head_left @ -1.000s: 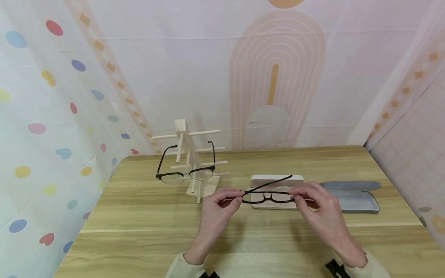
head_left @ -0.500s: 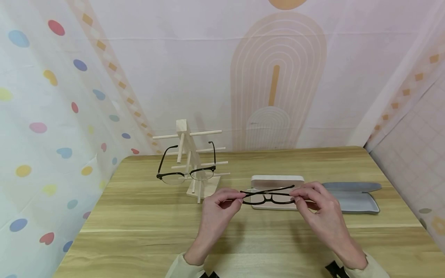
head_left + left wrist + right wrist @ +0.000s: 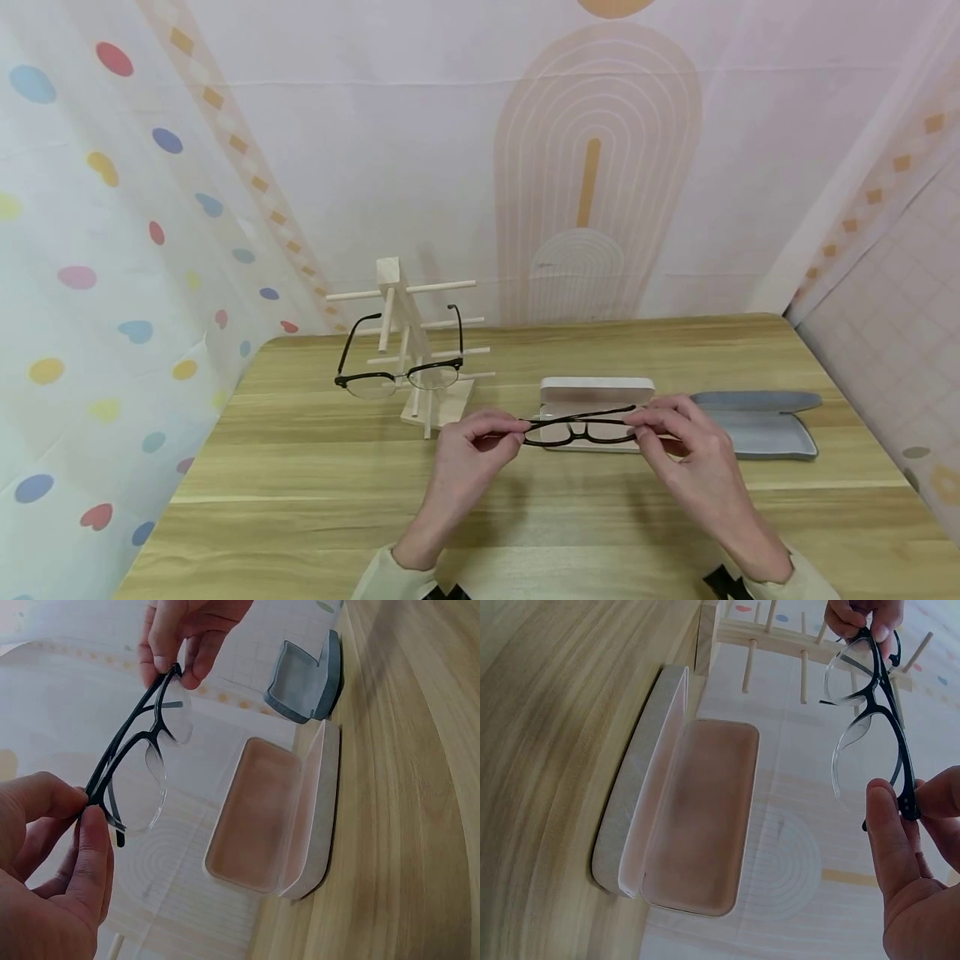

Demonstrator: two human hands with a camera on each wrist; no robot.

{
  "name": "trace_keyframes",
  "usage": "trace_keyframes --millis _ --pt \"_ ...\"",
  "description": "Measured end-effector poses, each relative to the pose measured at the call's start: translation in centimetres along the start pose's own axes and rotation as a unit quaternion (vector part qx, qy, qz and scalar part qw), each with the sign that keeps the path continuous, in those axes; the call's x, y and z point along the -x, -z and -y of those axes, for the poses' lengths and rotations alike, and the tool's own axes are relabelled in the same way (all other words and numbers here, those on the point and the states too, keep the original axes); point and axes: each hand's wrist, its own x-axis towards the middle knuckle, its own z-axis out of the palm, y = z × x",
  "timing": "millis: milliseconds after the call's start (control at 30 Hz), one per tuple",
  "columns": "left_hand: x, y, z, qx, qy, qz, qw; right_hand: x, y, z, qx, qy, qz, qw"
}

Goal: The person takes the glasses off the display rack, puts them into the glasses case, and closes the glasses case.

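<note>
While the left hand (image 3: 468, 458) pinches one end and the right hand (image 3: 697, 458) pinches the other, a pair of black glasses (image 3: 579, 436) sits level between them, held in the air above the bench (image 3: 330, 508). Thumb and fingers meet at each hinge corner, so both hands are gripping the frame and the lenses lie in the gap between the fingertips. From the head view the glasses overlap the front of an open case with a pink lining (image 3: 705, 817); the wrist views show the two well apart.

The frame is glossy black along the brow and bridge, fading to clear around the lower rims (the wrist views show this best). Its lenses are transparent, and clear nose pads stand out beside the bridge. The temples are folded in behind the front, dark and slim, crossing it at a slight slant, with their tips showing past the rims.

To the right of that case lies a grey-blue case (image 3: 757, 402), also open. On the left stands a pale wooden rack (image 3: 389, 272) with round pegs, and a second pair of glasses (image 3: 367, 377), black-browed and thin-rimmed below, hangs there with its temples spread.
</note>
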Motion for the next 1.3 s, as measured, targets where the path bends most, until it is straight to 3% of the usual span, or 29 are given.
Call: trace_keyframes --millis 167,400,700,1067,1300 --pt "-0.1 0.1 0.4 0.033 0.013 -0.001 0.9994 0.1 0.1 -0.1 -0.02 -0.023 0.003 0.9995" --pt "-0.3 0.2 0.5 0.076 0.044 -0.003 0.9961 0.2 0.6 -0.2 -0.081 -0.087 0.04 0.9921" --pt "-0.4 0.3 0.8 0.117 0.076 0.012 0.9901 0.3 1.3 -0.8 -0.112 -0.098 0.076 0.9859" --pt "-0.3 -0.2 1.0 0.106 0.059 0.016 0.9924 0.7 1.7 -0.9 -0.085 -0.106 0.071 0.9882" --pt "-0.3 -0.5 1.2 0.091 0.045 0.006 0.9948 1.0 1.7 -0.9 -0.05 -0.143 0.053 0.987"
